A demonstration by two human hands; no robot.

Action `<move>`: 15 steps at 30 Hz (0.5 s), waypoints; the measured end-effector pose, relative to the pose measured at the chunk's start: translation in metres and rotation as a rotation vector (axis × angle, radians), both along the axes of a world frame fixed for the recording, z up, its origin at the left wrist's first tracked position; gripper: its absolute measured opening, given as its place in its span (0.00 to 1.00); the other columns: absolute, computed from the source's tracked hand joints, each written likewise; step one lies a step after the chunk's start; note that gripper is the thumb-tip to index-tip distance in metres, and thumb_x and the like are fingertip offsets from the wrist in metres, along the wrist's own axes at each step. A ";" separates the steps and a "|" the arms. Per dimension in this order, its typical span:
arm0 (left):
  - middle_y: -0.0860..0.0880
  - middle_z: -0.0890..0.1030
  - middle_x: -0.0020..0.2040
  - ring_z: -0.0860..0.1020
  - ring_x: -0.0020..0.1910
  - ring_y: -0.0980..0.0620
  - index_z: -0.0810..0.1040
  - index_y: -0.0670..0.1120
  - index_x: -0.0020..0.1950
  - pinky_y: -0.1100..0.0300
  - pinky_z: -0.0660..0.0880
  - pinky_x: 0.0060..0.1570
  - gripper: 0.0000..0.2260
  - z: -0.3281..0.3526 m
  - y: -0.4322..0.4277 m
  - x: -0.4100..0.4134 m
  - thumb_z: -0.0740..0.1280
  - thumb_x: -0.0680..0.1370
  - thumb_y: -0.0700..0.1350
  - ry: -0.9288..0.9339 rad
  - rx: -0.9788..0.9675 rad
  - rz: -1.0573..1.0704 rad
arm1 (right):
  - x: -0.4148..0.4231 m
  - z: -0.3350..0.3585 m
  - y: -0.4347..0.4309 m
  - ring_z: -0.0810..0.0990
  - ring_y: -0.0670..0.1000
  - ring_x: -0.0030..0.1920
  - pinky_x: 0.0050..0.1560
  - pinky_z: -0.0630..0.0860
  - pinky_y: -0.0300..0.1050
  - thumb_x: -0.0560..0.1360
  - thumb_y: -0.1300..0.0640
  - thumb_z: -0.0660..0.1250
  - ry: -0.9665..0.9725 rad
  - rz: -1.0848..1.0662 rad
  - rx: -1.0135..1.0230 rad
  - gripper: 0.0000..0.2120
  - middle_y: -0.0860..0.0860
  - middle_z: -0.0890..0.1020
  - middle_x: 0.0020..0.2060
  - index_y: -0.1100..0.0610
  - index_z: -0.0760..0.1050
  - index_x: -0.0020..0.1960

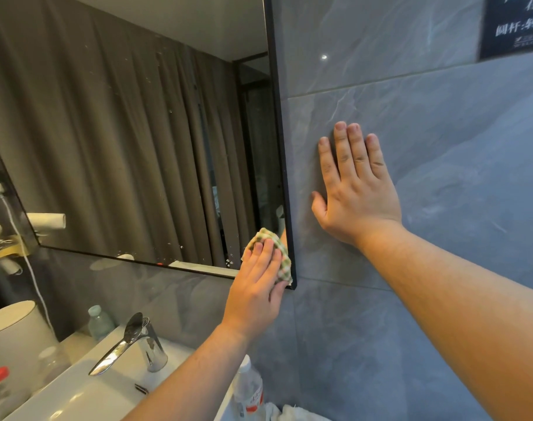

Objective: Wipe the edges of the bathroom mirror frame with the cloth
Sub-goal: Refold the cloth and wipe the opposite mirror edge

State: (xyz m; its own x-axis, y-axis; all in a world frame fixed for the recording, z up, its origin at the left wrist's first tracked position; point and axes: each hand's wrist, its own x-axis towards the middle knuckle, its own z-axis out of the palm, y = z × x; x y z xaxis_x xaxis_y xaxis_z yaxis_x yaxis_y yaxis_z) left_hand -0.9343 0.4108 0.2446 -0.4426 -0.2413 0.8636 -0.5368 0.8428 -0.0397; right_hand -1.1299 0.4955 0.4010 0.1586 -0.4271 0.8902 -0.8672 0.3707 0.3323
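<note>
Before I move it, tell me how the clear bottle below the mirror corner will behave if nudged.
The clear bottle stands tall and narrow, so it probably tips easily. It looks like thin plastic, likely light. Once down, its round body would probably roll.

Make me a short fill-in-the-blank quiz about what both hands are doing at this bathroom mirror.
1. The left hand presses a checked ____ against the mirror frame.
2. It works at the frame's lower ____ corner.
3. The right hand lies flat on the grey ____ wall.
4. Below the mirror a chrome ____ stands over the sink.

Missing words: cloth; right; tile; faucet
</note>
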 end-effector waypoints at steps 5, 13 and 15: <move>0.45 0.59 0.77 0.59 0.77 0.43 0.62 0.41 0.75 0.48 0.56 0.75 0.25 0.003 -0.005 0.003 0.60 0.78 0.44 -0.049 -0.010 -0.030 | 0.000 -0.001 0.000 0.42 0.62 0.79 0.77 0.36 0.57 0.79 0.42 0.53 0.002 -0.009 0.001 0.38 0.63 0.46 0.79 0.63 0.45 0.80; 0.51 0.53 0.78 0.46 0.79 0.56 0.54 0.41 0.76 0.53 0.49 0.77 0.26 0.069 0.003 -0.005 0.58 0.81 0.47 0.075 0.140 -0.010 | 0.001 -0.001 0.001 0.42 0.62 0.79 0.77 0.35 0.56 0.79 0.43 0.54 -0.014 0.003 0.005 0.39 0.63 0.46 0.79 0.62 0.44 0.80; 0.50 0.53 0.78 0.45 0.78 0.57 0.54 0.42 0.76 0.55 0.48 0.77 0.25 0.061 0.003 -0.004 0.55 0.81 0.48 0.080 0.148 -0.017 | 0.001 -0.001 0.001 0.42 0.62 0.79 0.77 0.35 0.56 0.79 0.43 0.54 -0.013 -0.002 0.005 0.39 0.63 0.45 0.79 0.62 0.44 0.80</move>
State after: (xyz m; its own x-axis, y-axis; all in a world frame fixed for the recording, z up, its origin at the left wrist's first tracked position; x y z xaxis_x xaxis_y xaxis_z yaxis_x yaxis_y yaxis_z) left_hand -0.9387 0.4140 0.3058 -0.3788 -0.3618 0.8518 -0.5189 0.8452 0.1282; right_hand -1.1287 0.4965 0.3997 0.1459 -0.4316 0.8902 -0.8708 0.3710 0.3225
